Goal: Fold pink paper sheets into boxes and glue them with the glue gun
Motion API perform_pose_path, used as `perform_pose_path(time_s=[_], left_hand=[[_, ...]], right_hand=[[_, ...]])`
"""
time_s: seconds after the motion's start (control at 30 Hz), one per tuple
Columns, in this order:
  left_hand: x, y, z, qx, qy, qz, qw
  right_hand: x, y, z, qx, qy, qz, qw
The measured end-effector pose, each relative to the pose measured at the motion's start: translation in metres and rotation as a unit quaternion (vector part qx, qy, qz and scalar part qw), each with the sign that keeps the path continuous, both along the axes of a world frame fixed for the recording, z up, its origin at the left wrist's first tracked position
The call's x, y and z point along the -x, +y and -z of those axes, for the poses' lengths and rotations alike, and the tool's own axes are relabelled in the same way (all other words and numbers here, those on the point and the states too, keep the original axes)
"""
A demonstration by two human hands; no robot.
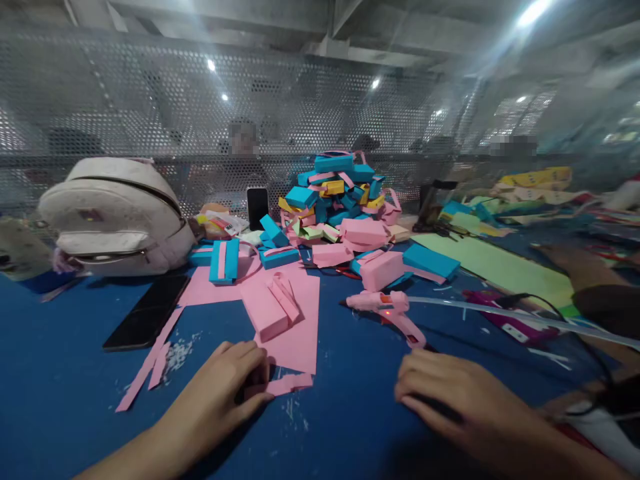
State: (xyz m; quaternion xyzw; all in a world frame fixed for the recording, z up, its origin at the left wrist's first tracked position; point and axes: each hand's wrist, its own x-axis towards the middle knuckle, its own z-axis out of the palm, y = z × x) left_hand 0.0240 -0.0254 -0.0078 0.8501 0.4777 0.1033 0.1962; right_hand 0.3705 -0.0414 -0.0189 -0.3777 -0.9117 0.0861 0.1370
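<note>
Left hand (pixel 227 387) rests curled on the blue table (pixel 60 373), fingertips on a pink paper scrap (pixel 287 383) — apparently pinching it. Right hand (pixel 450 400) lies palm-down, grasping nothing visible, just below the pink glue gun (pixel 383 305).
</note>
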Motion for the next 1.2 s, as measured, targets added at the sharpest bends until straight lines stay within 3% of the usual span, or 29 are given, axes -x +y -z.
perform_pose_path(time_s=[0.17, 0.23, 0.5, 0.67, 0.97, 1.2], left_hand=[[-0.003, 0.000, -0.002, 0.047, -0.001, -0.017, 0.999], [-0.004, -0.001, -0.003, 0.058, -0.008, -0.023, 0.998], [0.002, 0.006, -0.005, 0.133, -0.135, -0.077, 0.979], [0.006, 0.012, -0.005, 0.110, -0.203, -0.114, 0.966], [0.006, 0.017, -0.006, 0.091, -0.249, -0.106, 0.958], [0.010, 0.019, 0.004, 0.077, -0.272, -0.108, 0.953]], right_hand=[[-0.053, 0.013, 0.004, 0.000, 0.013, 0.242, 0.970], [-0.060, 0.020, 0.008, -0.001, 0.061, 0.279, 0.958], [-0.030, 0.056, 0.013, 0.117, 0.159, 0.246, 0.949], [-0.019, 0.067, 0.009, 0.210, 0.167, 0.241, 0.933], [-0.015, 0.059, 0.010, 0.252, 0.236, 0.254, 0.903], [0.000, 0.042, -0.004, 0.301, 0.268, 0.227, 0.887]])
